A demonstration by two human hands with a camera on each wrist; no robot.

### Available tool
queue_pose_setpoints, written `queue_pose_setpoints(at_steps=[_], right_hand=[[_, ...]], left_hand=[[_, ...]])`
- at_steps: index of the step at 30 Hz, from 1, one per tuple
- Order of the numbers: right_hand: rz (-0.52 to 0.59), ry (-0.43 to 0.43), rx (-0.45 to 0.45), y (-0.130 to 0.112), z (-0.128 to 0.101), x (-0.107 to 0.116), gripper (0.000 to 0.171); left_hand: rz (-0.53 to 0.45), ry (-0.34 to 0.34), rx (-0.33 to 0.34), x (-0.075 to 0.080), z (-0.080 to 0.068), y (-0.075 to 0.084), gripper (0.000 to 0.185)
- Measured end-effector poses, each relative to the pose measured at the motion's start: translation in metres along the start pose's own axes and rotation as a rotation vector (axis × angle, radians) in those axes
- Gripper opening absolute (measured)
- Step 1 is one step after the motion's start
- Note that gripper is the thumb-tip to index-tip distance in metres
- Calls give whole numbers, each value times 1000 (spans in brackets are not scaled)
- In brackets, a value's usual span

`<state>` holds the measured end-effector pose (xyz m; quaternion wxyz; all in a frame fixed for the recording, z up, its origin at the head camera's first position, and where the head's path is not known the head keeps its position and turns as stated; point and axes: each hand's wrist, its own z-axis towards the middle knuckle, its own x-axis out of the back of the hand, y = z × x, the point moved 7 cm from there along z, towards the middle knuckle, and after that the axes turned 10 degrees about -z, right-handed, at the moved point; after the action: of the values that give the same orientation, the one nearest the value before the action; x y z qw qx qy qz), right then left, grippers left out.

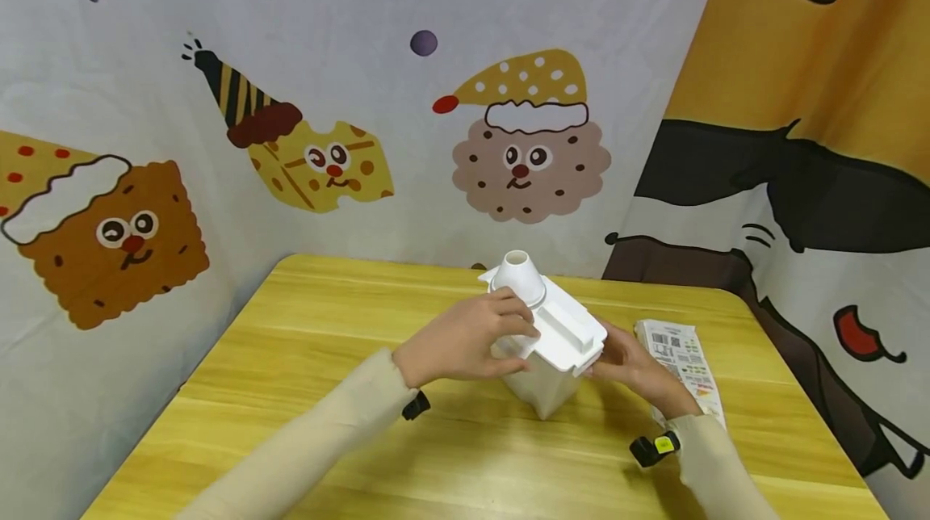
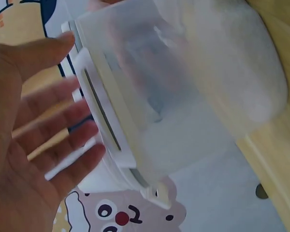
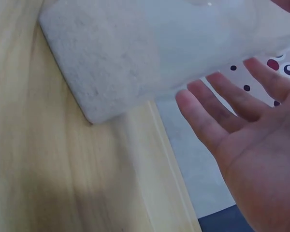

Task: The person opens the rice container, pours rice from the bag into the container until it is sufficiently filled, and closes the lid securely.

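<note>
A translucent plastic storage container (image 1: 543,387) stands on the table, with pale grainy contents (image 2: 237,58) in its lower part. Its white lid (image 1: 563,334) carries a cone-shaped cap (image 1: 517,278) at the far end. My left hand (image 1: 472,338) is at the lid's near left side. In the left wrist view its thumb touches the lid edge, and its spread, loosely bent fingers are by the raised white strip (image 2: 106,111). My right hand (image 1: 635,366) is at the right side; in the right wrist view its nearly straight fingers (image 3: 232,96) touch the container wall.
A flattened printed packet (image 1: 683,358) lies on the wooden table (image 1: 349,310), right of the container and partly behind my right forearm. A curtain (image 1: 349,11) with cartoon figures hangs behind the table and along its sides.
</note>
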<state>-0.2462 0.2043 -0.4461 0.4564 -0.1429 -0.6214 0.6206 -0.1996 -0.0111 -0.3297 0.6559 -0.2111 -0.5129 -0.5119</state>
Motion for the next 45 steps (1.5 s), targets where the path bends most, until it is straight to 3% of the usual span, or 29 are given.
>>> queue_pose_setpoints(at_steps=[6,12,22,36,45], right_hand=[[-15,61,-5,3,-5,-4,74],[-29,83,0,3,-6,-5,73],[-81,114,21,1,-7,-3,70],[-47,142,70,1,-4,-7,65],[-67,158,52,1,-7,-7,65]], left_hand=[[-4,-121,-25,-3,-1,-4,38],[38,-165,-33,-3,-1,-6,39],[71,-103,-39,-5,3,-8,35],[78,48,-126,-3,0,-14,30],[60,84,-140,-6,-3,-14,28]])
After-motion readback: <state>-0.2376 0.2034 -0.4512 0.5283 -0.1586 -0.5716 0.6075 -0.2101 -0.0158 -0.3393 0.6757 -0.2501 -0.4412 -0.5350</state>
